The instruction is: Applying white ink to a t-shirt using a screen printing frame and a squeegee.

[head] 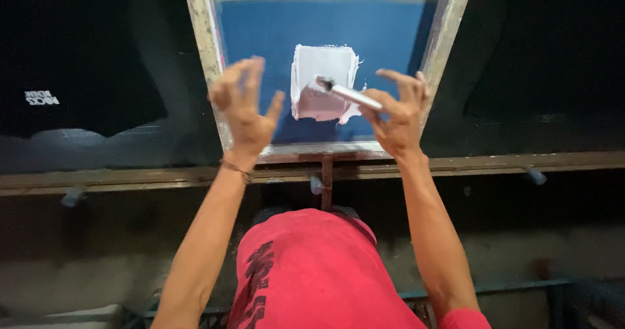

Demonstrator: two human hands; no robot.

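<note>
1. Right hand (398, 115) up over the printing screen (338, 68), fingers (416, 85) curled round a slim pale tool (348, 95), thumb and forefinger pinching its near end, the far tip dipping into white ink.
2. Tool angled low across the mesh, dark-smudged tip resting on the white ink patch (322, 85) near the middle of the blue panel; a slant like that likely suits scraping or spreading paste, not stabbing at it.
3. Left hand (244, 104) raised beside the frame's left rail (207, 49), fingers spread wide and empty, blurred, touching nothing that shows.
4. Wooden frame propped on the dark counter (97, 75), near edge sitting just above a long wooden rail (495, 163) with clamps, probably keeping the screen steady.
5. Black fabric spread flat either side of the frame.
6. Red shirt (312, 270) filling the lower view, both forearms stretched forward.
</note>
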